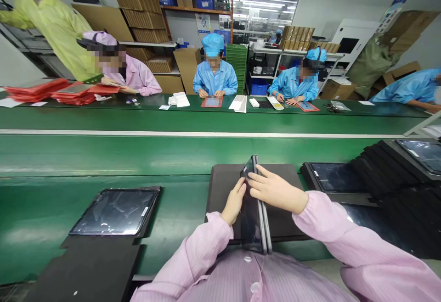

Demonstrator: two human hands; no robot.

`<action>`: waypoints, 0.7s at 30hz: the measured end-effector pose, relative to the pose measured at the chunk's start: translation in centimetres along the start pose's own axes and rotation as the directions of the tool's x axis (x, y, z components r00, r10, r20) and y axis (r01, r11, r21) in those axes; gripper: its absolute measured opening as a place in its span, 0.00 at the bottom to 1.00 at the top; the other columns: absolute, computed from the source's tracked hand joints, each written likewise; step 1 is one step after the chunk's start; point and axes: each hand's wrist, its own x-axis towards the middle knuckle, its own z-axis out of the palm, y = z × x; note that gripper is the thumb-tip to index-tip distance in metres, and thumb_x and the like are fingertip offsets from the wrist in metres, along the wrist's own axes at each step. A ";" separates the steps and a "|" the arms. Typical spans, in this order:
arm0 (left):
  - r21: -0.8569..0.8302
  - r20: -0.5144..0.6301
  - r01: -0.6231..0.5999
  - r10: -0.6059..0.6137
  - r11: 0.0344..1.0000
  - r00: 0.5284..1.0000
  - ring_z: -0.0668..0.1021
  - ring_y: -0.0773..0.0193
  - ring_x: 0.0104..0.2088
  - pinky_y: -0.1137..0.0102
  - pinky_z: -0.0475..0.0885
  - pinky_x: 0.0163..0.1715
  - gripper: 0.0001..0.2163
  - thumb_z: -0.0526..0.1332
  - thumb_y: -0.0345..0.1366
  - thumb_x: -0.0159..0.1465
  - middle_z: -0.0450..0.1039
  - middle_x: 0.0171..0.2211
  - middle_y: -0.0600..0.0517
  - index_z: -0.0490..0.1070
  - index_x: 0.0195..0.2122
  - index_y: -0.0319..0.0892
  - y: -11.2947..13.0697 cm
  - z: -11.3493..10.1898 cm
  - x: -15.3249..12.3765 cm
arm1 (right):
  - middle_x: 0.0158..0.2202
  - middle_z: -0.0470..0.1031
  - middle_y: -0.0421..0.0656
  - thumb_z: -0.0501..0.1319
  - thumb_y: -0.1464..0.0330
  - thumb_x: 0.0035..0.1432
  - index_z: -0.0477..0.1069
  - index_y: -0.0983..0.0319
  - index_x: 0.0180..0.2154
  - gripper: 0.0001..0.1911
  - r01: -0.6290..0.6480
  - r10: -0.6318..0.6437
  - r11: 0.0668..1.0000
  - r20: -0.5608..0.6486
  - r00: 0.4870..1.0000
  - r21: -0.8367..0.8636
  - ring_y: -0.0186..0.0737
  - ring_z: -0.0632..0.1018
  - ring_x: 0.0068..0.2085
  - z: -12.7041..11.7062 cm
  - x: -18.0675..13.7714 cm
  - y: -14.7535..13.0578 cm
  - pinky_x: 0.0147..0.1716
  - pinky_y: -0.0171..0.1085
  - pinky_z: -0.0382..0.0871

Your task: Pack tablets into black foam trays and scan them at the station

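Two dark tablets stand on edge together in front of my chest, pressed between both hands above a black foam sheet. On the glass side, my left hand has its fingers along the near tablet's face. My right hand lies over the other side, fingers reaching to the upper edge. Left of me, a tablet with a small white label lies face up on black padding. A black foam sheet sits in front of it.
Stacked black foam trays stand at the right, with a tablet among them and another tablet on top. Across the green bench, several co-workers sit at work. Red pads are piled at far left.
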 end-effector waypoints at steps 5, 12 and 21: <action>-0.262 0.004 0.212 -0.218 0.942 0.976 0.79 0.51 0.43 0.53 0.64 0.54 0.11 0.66 0.42 0.54 0.79 0.37 0.42 0.76 0.32 0.39 -0.6 -4.6 0.4 | 0.29 0.77 0.46 0.57 0.67 0.60 0.72 0.60 0.31 0.07 -0.107 0.109 0.994 -0.110 0.988 0.022 0.42 0.78 0.32 -2.1 -1.6 0.2 0.43 0.45 0.72; -0.412 0.275 0.124 -0.007 0.903 0.961 0.79 0.49 0.40 0.56 0.71 0.46 0.26 0.75 0.49 0.34 0.79 0.30 0.49 0.76 0.33 0.43 0.5 -4.5 -4.5 | 0.30 0.76 0.43 0.63 0.53 0.47 0.72 0.61 0.34 0.19 -0.456 0.867 0.304 -0.045 0.496 0.836 0.43 0.75 0.32 -3.2 -1.1 -2.5 0.32 0.39 0.69; -0.435 0.344 0.107 0.054 0.894 0.937 0.80 0.52 0.33 0.60 0.75 0.37 0.18 0.70 0.35 0.41 0.79 0.31 0.47 0.77 0.36 0.40 4.5 -1.7 -10.1 | 0.19 0.60 0.36 0.58 0.48 0.49 0.59 0.59 0.22 0.22 -0.504 0.861 0.417 -0.152 0.485 0.756 0.34 0.63 0.23 -2.6 -2.7 -2.3 0.24 0.34 0.61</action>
